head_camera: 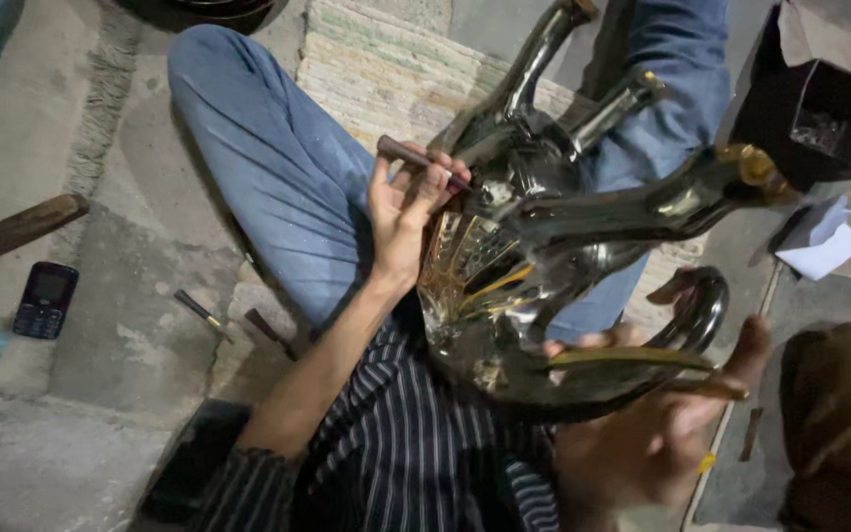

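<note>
A shiny dark metal animal figurine (563, 227) with gold-coloured trim lies upside down across my lap, its legs pointing up and away. My left hand (404, 212) grips a thin brown-handled tool (416, 158), whose tip rests on the figurine's engraved, gold-lined flank (465, 261). My right hand (657, 424) holds the figurine from below at its curved lower part (642, 365), fingers wrapped around the rim. My striped sleeve and blue jeans lie beneath.
On the concrete floor to the left lie a dark mobile phone (44, 300), a wooden stick (17, 232) and two small hand tools (204, 315) (270, 330). A woven mat (386, 69) lies under my legs. White paper (824, 241) and a dark box (819, 99) sit at the right.
</note>
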Demonstrator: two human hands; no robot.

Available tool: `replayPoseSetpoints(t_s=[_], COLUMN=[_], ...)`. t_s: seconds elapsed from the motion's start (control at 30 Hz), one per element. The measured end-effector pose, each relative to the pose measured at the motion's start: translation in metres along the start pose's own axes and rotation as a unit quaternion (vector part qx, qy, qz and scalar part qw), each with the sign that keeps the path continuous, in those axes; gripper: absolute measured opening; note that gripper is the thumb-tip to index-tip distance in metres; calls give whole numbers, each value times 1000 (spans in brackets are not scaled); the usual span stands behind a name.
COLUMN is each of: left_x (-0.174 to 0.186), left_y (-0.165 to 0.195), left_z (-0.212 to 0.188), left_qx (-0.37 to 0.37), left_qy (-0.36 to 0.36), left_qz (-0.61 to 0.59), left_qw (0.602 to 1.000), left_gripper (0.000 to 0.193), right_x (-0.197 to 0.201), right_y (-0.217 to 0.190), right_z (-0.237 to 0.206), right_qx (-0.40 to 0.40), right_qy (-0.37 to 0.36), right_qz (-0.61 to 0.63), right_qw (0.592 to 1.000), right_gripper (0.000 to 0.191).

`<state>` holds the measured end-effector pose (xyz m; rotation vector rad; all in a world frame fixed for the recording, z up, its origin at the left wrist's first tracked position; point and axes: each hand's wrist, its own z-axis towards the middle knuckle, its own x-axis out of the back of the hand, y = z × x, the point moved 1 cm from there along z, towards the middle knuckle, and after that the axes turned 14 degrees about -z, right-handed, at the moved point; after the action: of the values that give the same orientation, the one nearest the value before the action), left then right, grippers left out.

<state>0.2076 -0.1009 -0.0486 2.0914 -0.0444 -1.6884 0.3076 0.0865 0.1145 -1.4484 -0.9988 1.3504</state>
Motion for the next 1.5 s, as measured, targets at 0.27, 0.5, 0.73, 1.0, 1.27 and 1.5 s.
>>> replayPoseSetpoints(t_s=[0.27, 0.5, 0.73, 1.0, 1.27, 1.5], left_x=[21, 16, -35, -80, -93, -99], left_y=[27, 34, 23, -15, -32, -45], left_z=[1, -2, -12, -14, -24, -38], left_qx=[-47, -31, 8, 74, 9, -63], left_qy=[26, 5, -167, -165, -155, -136], left_qz=[111, 159, 247, 298, 403, 433], left_qw=[992, 987, 955, 937, 902, 889], left_gripper=[27, 28, 24, 32, 27, 19], right_x=[92, 166, 145, 144, 223, 218], right_y=[14, 78, 108, 109, 44, -49], right_z=[49, 108, 111, 114, 95, 99], right_qx=[109, -72, -54, 23, -74, 132], right_qy=[153, 118, 53, 104, 114, -72], right_qz=[-276, -386, -767, -702, -57, -617], right_qw=[943, 912, 637, 704, 989, 773], right_gripper=[55, 48, 39, 40, 47, 28])
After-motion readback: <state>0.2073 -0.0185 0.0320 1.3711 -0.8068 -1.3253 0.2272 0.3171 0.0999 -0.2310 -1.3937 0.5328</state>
